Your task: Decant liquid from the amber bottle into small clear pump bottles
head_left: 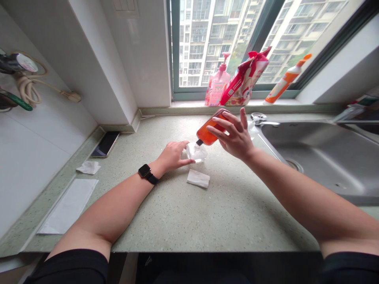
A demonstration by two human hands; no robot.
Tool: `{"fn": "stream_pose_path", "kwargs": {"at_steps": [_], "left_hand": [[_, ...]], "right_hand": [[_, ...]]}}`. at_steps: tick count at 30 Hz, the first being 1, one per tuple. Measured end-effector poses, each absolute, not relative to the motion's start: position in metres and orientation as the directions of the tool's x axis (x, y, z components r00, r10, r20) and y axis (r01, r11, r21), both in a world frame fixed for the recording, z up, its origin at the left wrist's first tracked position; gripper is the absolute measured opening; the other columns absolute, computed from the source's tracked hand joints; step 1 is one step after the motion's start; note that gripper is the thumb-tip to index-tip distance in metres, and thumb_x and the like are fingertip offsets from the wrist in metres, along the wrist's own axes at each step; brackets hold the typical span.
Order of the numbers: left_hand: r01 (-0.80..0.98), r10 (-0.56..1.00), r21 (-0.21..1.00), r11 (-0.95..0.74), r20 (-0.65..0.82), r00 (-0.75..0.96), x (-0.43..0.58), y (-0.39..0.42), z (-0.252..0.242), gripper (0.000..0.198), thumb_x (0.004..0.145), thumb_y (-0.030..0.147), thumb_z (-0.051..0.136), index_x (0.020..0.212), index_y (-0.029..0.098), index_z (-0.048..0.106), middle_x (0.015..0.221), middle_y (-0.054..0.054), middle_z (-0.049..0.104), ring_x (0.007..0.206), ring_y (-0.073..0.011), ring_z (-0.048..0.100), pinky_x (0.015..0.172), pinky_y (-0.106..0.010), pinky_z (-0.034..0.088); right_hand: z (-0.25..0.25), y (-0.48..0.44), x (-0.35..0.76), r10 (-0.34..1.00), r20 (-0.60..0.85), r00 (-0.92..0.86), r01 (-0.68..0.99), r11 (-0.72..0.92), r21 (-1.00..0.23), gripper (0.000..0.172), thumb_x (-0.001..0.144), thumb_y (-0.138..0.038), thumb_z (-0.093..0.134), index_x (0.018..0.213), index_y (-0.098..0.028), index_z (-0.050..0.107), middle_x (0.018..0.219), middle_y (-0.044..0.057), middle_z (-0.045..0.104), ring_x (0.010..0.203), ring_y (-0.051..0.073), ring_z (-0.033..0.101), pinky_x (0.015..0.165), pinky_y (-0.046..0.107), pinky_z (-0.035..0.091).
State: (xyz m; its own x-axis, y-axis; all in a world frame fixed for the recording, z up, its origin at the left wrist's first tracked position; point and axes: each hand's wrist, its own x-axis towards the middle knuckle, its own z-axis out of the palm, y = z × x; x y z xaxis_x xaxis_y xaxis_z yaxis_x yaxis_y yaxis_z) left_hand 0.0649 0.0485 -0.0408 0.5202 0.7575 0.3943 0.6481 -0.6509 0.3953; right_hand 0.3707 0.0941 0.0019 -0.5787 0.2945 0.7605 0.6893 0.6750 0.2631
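Note:
My right hand grips an orange-red bottle, tilted with its dark neck pointing down and to the left. The neck meets the top of a small clear container standing on the counter. My left hand, with a black watch on its wrist, holds that container between thumb and fingers from the left side. A folded white tissue lies on the counter just in front of the container. Whether liquid is flowing between the two cannot be made out.
A steel sink with a faucet is at the right. On the windowsill stand a pink pump bottle, a red-and-white bag and an orange-white bottle. At left lie a phone, a crumpled tissue and a flat white sheet.

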Motion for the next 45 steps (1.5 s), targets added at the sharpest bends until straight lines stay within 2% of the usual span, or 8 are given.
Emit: {"fn": "stream_pose_path", "kwargs": {"at_steps": [5,11,15,20,28,31,37,45], "left_hand": [[0.643,0.765,0.415,-0.643,0.376,0.523,0.065,0.048,-0.041,0.075,0.093,0.066,0.078,0.148,0.021,0.055,0.131,-0.014,0.075,0.111,-0.0319,0.073,0.106,-0.054,0.051],[0.656,0.766,0.399,-0.641,0.381,0.517,0.065,0.048,-0.041,0.075,0.092,0.067,0.078,0.147,0.022,0.055,0.126,-0.013,0.076,0.113,-0.0331,0.073,0.104,-0.052,0.051],[0.656,0.763,0.393,-0.644,0.385,0.519,0.065,0.048,-0.041,0.075,0.092,0.068,0.078,0.147,0.022,0.055,0.123,-0.013,0.077,0.113,-0.033,0.073,0.104,-0.052,0.051],[0.665,0.769,0.389,-0.638,0.379,0.516,0.065,0.049,-0.042,0.077,0.092,0.068,0.077,0.148,0.019,0.055,0.124,-0.014,0.077,0.114,-0.034,0.072,0.105,-0.053,0.051],[0.668,0.766,0.379,-0.641,0.376,0.522,0.065,0.05,-0.043,0.075,0.093,0.069,0.076,0.147,0.021,0.056,0.127,-0.014,0.077,0.113,-0.0336,0.073,0.104,-0.052,0.051],[0.671,0.764,0.371,-0.642,0.378,0.522,0.066,0.049,-0.042,0.075,0.093,0.068,0.077,0.147,0.02,0.056,0.129,-0.015,0.076,0.116,-0.0343,0.072,0.105,-0.052,0.051],[0.68,0.762,0.353,-0.642,0.385,0.52,0.067,0.047,-0.041,0.074,0.094,0.068,0.075,0.147,0.02,0.057,0.126,-0.015,0.077,0.115,-0.0338,0.073,0.106,-0.052,0.051],[0.697,0.763,0.332,-0.636,0.408,0.502,0.069,0.044,-0.036,0.073,0.094,0.067,0.074,0.145,0.017,0.059,0.129,-0.015,0.076,0.121,-0.0348,0.072,0.111,-0.054,0.049]], "right_hand": [[0.004,0.093,0.37,0.294,0.758,-0.582,0.689,0.673,0.268,0.089,0.095,-0.008,0.069,0.16,-0.061,0.039,0.153,-0.005,0.066,0.152,0.032,0.054,0.136,0.075,0.016],[0.006,0.092,0.371,0.373,0.717,-0.588,0.72,0.646,0.255,0.08,0.094,-0.01,0.069,0.155,-0.058,0.048,0.151,-0.004,0.066,0.152,0.034,0.052,0.135,0.078,0.015],[0.009,0.093,0.371,0.331,0.726,-0.603,0.695,0.665,0.274,0.077,0.095,-0.01,0.068,0.153,-0.057,0.05,0.15,-0.004,0.066,0.151,0.034,0.053,0.135,0.076,0.016],[0.013,0.093,0.372,0.261,0.734,-0.626,0.656,0.686,0.315,0.083,0.096,-0.009,0.067,0.158,-0.059,0.043,0.152,-0.004,0.065,0.15,0.032,0.053,0.136,0.074,0.017],[0.019,0.093,0.373,0.305,0.684,-0.662,0.644,0.698,0.312,0.087,0.095,-0.008,0.066,0.16,-0.06,0.041,0.156,-0.004,0.063,0.152,0.033,0.051,0.134,0.075,0.021],[0.021,0.093,0.372,0.283,0.678,-0.679,0.634,0.691,0.347,0.085,0.096,-0.007,0.064,0.16,-0.059,0.041,0.155,-0.003,0.064,0.153,0.032,0.05,0.135,0.075,0.019],[0.025,0.094,0.373,0.274,0.652,-0.707,0.617,0.69,0.379,0.085,0.096,-0.006,0.061,0.161,-0.057,0.039,0.157,-0.003,0.062,0.154,0.032,0.047,0.133,0.075,0.024],[0.031,0.092,0.373,0.263,0.653,-0.71,0.605,0.703,0.375,0.084,0.096,-0.007,0.064,0.16,-0.056,0.041,0.156,-0.002,0.062,0.153,0.033,0.047,0.134,0.075,0.02]]}}
